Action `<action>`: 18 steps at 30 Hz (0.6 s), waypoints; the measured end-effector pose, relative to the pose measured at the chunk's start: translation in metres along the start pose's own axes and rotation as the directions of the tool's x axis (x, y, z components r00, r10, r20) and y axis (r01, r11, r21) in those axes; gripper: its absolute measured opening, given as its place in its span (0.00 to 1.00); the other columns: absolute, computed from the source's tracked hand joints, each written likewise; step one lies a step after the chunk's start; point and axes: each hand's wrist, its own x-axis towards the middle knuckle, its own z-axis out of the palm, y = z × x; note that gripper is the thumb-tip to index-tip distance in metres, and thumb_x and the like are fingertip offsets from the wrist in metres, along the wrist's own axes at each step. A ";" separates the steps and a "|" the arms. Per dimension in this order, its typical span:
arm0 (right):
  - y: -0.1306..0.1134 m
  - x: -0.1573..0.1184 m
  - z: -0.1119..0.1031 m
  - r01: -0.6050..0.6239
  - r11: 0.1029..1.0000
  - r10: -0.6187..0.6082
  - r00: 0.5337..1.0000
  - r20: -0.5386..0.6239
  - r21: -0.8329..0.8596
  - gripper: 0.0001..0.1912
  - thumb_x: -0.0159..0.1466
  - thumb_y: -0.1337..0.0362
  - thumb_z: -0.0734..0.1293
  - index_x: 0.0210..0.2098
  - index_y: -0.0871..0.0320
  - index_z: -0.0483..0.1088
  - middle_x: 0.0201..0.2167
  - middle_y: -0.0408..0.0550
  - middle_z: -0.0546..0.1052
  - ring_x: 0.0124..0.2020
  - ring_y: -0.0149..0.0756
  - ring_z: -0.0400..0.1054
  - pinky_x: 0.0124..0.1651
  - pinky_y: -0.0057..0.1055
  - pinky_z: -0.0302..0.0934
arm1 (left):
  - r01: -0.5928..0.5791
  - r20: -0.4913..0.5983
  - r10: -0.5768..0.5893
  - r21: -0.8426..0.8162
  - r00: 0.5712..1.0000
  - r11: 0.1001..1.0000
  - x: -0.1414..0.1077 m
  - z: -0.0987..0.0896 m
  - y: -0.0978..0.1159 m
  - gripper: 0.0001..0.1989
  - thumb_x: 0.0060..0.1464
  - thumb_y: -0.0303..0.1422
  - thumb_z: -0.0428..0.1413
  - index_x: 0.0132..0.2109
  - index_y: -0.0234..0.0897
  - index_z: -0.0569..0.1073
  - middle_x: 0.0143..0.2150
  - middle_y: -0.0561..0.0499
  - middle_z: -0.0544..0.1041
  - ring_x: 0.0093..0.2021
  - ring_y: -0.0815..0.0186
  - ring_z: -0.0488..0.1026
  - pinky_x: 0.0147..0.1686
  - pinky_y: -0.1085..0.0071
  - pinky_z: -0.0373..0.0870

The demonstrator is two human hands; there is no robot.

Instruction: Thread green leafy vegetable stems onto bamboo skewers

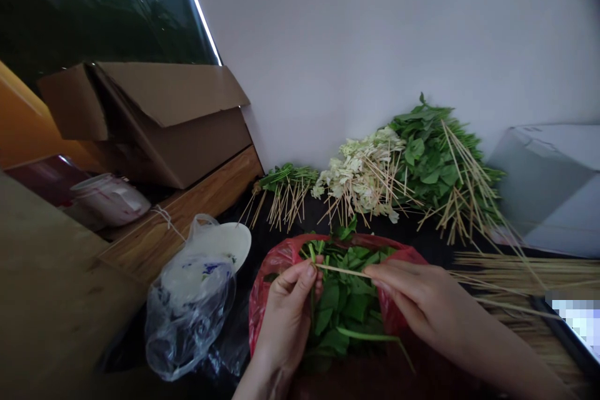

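Note:
My left hand (287, 309) is closed in a pinch on green leaf stems (312, 254), whose ends stick up above the thumb. From the right, my right hand (417, 294) grips a thin bamboo skewer (345, 271), held nearly level. The skewer's far end meets the stems at my left fingertips; whether it has pierced them I cannot tell. Below both hands an open red plastic bag (276, 256) holds loose leafy greens (351, 300). One pale green stem (368, 335) lies across the near leaves.
Along the wall lie skewered green stems (297, 176), pale cabbage-like pieces (360, 165) and leafy greens (429, 159). Loose skewers (520, 262) and a screen device (576, 331) are at right, near a white box (553, 187). Leftward are a clear bag (187, 319), plate (241, 244) and cardboard box (201, 144).

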 end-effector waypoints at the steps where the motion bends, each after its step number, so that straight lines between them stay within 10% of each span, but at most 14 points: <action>1: -0.001 0.000 0.000 -0.010 1.000 0.010 1.000 0.007 0.007 0.20 0.68 0.72 0.55 0.44 0.55 0.78 0.38 0.49 0.84 0.34 0.38 0.79 0.36 0.31 0.73 | -0.009 -0.004 0.009 0.015 1.000 1.000 0.000 0.000 0.000 0.15 0.39 0.38 0.76 0.34 0.36 0.85 0.31 0.51 0.82 0.30 0.74 0.71 0.34 0.80 0.71; 18: -0.012 -0.001 0.013 -0.057 0.996 0.053 0.997 0.062 0.066 0.18 0.68 0.74 0.57 0.47 0.56 0.77 0.37 0.49 0.82 0.36 0.36 0.77 0.42 0.31 0.70 | 0.036 0.123 -0.056 0.157 0.991 0.987 -0.006 0.008 -0.012 0.11 0.41 0.39 0.75 0.30 0.38 0.85 0.32 0.50 0.82 0.32 0.69 0.73 0.37 0.75 0.71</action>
